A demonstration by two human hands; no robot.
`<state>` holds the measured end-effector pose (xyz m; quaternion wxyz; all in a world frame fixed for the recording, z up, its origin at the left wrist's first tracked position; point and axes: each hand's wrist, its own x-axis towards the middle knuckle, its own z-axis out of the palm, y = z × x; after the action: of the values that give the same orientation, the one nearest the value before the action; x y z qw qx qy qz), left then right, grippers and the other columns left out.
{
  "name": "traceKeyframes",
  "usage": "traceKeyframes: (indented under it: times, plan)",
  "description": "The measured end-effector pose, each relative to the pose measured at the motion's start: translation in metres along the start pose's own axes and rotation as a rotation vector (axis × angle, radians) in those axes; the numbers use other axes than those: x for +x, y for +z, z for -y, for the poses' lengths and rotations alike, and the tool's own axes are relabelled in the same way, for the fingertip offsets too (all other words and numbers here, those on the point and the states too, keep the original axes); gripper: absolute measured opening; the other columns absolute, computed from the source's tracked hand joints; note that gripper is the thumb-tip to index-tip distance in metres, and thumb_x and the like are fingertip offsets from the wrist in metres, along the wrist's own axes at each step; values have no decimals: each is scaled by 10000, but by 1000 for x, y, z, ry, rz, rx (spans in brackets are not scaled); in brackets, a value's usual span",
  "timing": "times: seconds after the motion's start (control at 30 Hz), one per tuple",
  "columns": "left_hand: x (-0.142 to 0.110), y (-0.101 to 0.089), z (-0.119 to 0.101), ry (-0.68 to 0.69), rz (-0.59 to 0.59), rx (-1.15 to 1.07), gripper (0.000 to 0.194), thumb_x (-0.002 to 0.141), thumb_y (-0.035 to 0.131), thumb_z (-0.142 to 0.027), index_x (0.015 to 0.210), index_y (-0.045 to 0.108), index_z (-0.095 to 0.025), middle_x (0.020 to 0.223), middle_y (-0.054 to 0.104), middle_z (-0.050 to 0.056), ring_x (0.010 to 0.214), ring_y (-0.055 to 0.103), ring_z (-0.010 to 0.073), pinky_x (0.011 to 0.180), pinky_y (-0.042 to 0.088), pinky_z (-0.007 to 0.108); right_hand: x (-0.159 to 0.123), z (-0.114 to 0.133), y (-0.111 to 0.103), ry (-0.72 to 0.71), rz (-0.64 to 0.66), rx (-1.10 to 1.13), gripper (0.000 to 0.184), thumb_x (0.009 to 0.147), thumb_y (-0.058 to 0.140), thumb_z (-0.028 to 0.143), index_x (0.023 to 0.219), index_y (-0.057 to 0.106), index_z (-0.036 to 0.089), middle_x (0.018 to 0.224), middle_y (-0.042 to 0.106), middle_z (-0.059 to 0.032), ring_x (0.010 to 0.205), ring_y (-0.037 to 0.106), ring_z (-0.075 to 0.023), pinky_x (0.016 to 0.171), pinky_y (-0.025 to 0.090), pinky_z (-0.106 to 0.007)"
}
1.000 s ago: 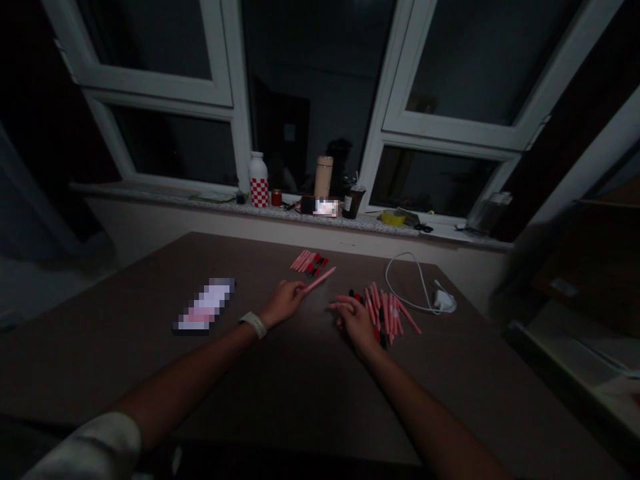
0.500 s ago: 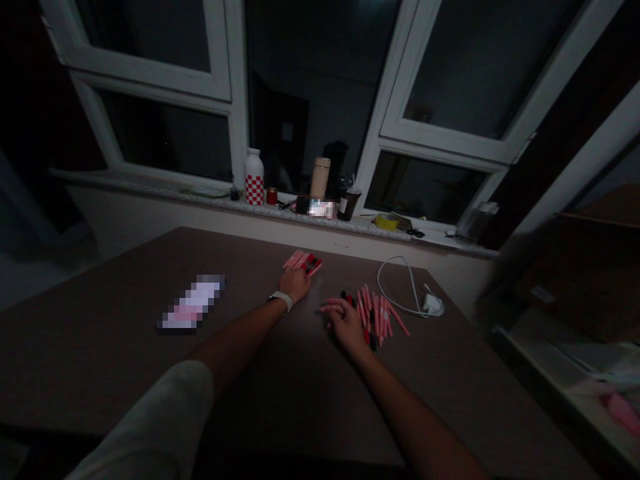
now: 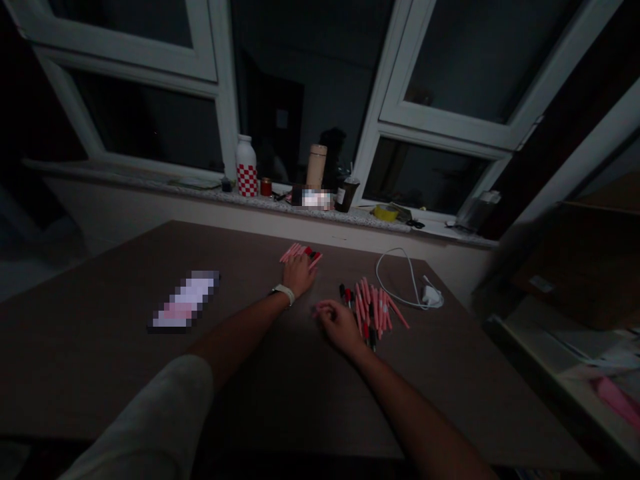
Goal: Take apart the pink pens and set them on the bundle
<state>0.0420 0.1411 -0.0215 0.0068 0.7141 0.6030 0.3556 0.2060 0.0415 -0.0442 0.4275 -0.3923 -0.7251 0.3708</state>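
Note:
My left hand (image 3: pixel 299 276), with a pale band on its wrist, reaches over a small group of pens (image 3: pixel 291 253) on the brown table. Pink, red and black pens show beyond its fingers; the fingertips are mostly hidden, so their grip is unclear. To the right, my right hand (image 3: pixel 341 327) is curled with its fingers together. Its tips look pinkish and blurred; what they hold, if anything, cannot be made out. Beside it lies a larger pile of pink pens (image 3: pixel 383 310), with a red pen (image 3: pixel 349 294) and some black ones among them.
A blurred-out phone (image 3: pixel 185 303) lies on the table at left. A white cable with a charger (image 3: pixel 431 297) rests at right. Along the windowsill stand a checkered bottle (image 3: pixel 247 170), a beige flask (image 3: pixel 317 167), a drink cup (image 3: pixel 347 195) and yellow tape (image 3: pixel 385 213).
My right hand's fingers have curled in more, slightly left of the large pile. My left hand stays by the small group. The whole view has shifted slightly.

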Motion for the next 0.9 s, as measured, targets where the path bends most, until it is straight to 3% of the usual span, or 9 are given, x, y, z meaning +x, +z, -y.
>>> traceKeyframes:
  times: [0.07, 0.17, 0.23, 0.4, 0.57, 0.73, 0.9]
  plan:
    - [-1, 4, -12, 77, 15, 15, 256, 875, 529, -347, 1033, 562, -149, 1089, 593, 147, 1143, 473, 299, 1018, 324, 436, -3, 4, 0, -52, 89, -146, 178, 876, 523, 292, 894, 662, 182, 698, 684, -26, 622, 608, -145, 582, 407, -232]
    - [-2, 12, -33, 168, 211, -32, 264, 871, 528, -372, 1034, 584, -172, 1048, 631, 118, 1102, 518, 267, 965, 384, 385, -7, 9, 1, -124, 221, -310, 162, 873, 540, 275, 868, 683, 199, 654, 660, -9, 582, 586, -139, 537, 355, -225]
    - [-3, 17, -45, 126, 367, -25, 271, 840, 555, -422, 958, 628, -190, 938, 669, 99, 1023, 570, 269, 871, 434, 361, -9, 11, 1, -153, 273, -348, 149, 866, 541, 239, 877, 685, 202, 667, 661, -7, 583, 586, -137, 527, 339, -221]
    - [-3, 26, -61, 33, 513, -5, 382, 784, 576, -518, 687, 672, -161, 737, 688, 117, 749, 644, 238, 686, 446, 308, -8, 9, 0, -185, 282, -370, 150, 859, 532, 203, 861, 681, 184, 662, 648, -12, 581, 575, -135, 529, 330, -216]
    - [0, 28, -66, -86, 577, 33, 440, 741, 612, -528, 688, 687, -98, 808, 701, 198, 780, 656, 243, 665, 430, 286, -7, 8, -1, -179, 278, -373, 157, 862, 532, 218, 844, 683, 180, 631, 642, -12, 542, 551, -129, 508, 304, -220]
    - [2, 24, -74, -144, 583, 46, 474, 719, 621, -538, 728, 696, -71, 877, 690, 273, 823, 655, 307, 662, 436, 333, -7, 8, -1, -195, 277, -374, 147, 853, 543, 216, 845, 687, 185, 658, 660, -19, 553, 559, -132, 510, 305, -223]
    - [3, 24, -69, -153, 552, 19, 493, 723, 605, -535, 796, 701, -57, 906, 693, 256, 842, 653, 291, 668, 432, 319, -6, 6, -2, -203, 264, -376, 147, 853, 541, 209, 856, 688, 197, 658, 657, -10, 560, 567, -134, 517, 315, -222]
